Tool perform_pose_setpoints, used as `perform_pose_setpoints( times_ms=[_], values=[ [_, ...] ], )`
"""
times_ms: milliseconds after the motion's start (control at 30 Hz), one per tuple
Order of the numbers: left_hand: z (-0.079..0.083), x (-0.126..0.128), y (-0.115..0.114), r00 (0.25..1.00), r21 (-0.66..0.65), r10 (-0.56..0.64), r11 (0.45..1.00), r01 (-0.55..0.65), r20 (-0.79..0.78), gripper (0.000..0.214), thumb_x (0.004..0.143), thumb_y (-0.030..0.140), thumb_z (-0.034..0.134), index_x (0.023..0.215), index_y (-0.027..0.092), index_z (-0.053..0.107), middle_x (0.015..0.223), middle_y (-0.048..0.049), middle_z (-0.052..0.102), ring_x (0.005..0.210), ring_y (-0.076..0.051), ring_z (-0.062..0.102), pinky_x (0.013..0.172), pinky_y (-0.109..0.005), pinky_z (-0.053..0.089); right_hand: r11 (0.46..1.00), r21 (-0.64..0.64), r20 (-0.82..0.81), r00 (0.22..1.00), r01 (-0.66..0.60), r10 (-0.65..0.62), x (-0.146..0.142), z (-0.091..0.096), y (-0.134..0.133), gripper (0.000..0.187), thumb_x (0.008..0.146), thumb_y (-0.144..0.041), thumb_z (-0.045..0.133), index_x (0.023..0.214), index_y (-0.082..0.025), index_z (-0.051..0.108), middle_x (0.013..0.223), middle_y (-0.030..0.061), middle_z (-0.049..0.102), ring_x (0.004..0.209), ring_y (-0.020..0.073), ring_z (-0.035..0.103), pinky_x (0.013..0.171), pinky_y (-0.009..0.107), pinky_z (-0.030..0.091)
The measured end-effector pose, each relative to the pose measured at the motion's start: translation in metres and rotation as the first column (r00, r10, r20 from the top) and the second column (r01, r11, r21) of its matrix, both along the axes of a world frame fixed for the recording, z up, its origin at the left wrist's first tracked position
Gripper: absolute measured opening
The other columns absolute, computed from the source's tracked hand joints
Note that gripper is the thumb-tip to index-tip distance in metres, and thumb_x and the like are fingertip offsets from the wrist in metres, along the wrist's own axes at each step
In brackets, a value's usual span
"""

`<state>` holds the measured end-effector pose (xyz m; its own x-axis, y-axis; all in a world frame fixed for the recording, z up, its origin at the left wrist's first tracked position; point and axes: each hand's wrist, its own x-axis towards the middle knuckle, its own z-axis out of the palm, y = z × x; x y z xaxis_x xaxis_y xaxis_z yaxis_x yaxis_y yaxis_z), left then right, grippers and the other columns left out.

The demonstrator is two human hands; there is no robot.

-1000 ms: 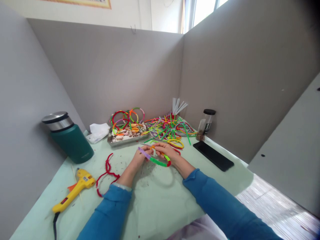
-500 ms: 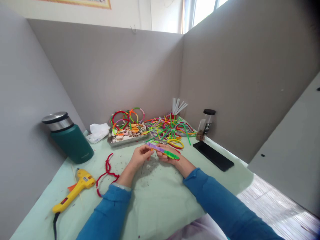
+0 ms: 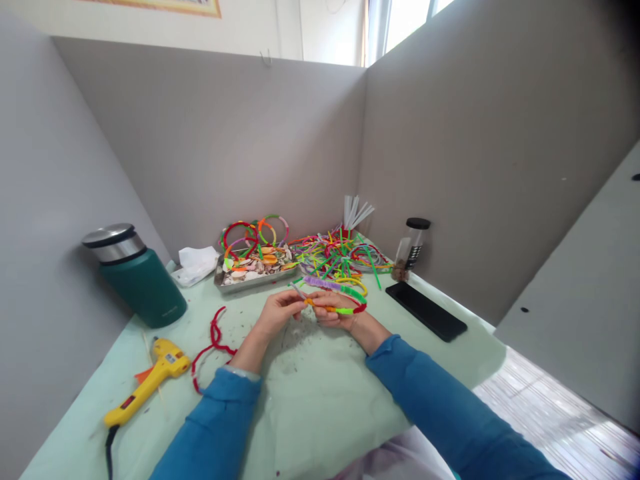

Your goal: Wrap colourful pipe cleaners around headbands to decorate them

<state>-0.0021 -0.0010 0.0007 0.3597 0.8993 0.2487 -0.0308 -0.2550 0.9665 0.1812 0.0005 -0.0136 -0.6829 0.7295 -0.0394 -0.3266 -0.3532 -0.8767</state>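
Both hands are together over the middle of the table, working on a ring wrapped in fuzzy pipe cleaner (image 3: pixel 354 293) in purple, green, red and orange. My right hand (image 3: pixel 336 318) is closed round the near side of the ring, by its orange and lime part. With thumb and forefinger, my left hand (image 3: pixel 276 316) pinches the orange pipe cleaner (image 3: pixel 309 302) at the ring's left end. A thin greyish bare piece sticks up there. The fingers hide part of the orange wrapping. Left of my left wrist lies a twisted red pipe cleaner (image 3: pixel 216 335).
A yellow glue gun (image 3: pixel 150 383) and a green flask (image 3: pixel 145 283) stand at the left. Behind my hands are a metal tray (image 3: pixel 235 287) of shells with finished rings and a heap of pipe cleaners (image 3: pixel 345 257). A black phone (image 3: pixel 425 312) and a clear jar (image 3: pixel 411 250) are at the right.
The ring has tilted from nearly edge-on, so its loop now shows, with red and lime parts visible at the right. Both hands stay in about the same place.
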Motion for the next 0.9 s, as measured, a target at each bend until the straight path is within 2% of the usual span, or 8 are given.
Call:
perform_pose_setpoints(
  times_ms=[200, 567, 767, 900],
  values=[
    [0.000, 0.000, 0.000, 0.999, -0.021, -0.041, 0.999, 0.041, 0.000, 0.023, 0.062, 0.030, 0.071, 0.074, 0.012, 0.064, 0.062, 0.0004, 0.060, 0.047, -0.008, 0.050, 0.049, -0.022, 0.041, 0.999, 0.018, 0.000, 0.999, -0.045, 0.045, 0.000, -0.004, 0.003, 0.032, 0.070, -0.026, 0.065, 0.099, -0.018, 0.053, 0.050, -0.0077, 0.043, 0.034, 0.0024, 0.018, 0.036, 0.021, 0.009],
    [0.000, 0.003, -0.001, 0.997, -0.039, -0.038, 0.998, 0.041, 0.071, 0.026, 0.058, 0.029, 0.075, 0.068, 0.012, 0.058, 0.062, 0.0010, 0.059, 0.047, -0.009, 0.052, 0.046, -0.022, 0.044, 0.997, 0.039, 0.038, 0.997, -0.062, 0.060, -0.001, -0.005, 0.004, 0.031, 0.069, -0.027, 0.066, 0.096, -0.019, 0.052, 0.049, -0.0081, 0.042, 0.034, 0.0023, 0.020, 0.035, 0.021, 0.009],
    [-0.001, 0.003, -0.001, 0.998, -0.052, -0.009, 0.999, 0.012, 0.062, 0.026, 0.058, 0.028, 0.074, 0.071, 0.012, 0.060, 0.060, 0.0009, 0.060, 0.047, -0.009, 0.052, 0.048, -0.024, 0.045, 0.999, 0.020, 0.009, 0.999, -0.043, 0.042, -0.003, -0.007, 0.004, 0.023, 0.069, -0.029, 0.066, 0.085, -0.018, 0.053, 0.048, -0.0080, 0.040, 0.035, 0.0024, 0.020, 0.037, 0.022, 0.009],
    [-0.005, 0.000, 0.001, 0.997, -0.069, -0.064, 0.995, 0.066, 0.036, 0.026, 0.061, 0.028, 0.073, 0.079, 0.011, 0.064, 0.063, -0.0010, 0.062, 0.048, -0.010, 0.052, 0.050, -0.024, 0.045, 0.999, 0.009, -0.044, 0.998, -0.053, 0.053, 0.001, -0.011, 0.006, 0.023, 0.068, -0.031, 0.067, 0.075, -0.017, 0.051, 0.052, -0.0051, 0.045, 0.038, 0.0034, 0.024, 0.039, 0.022, 0.011]
  ],
)
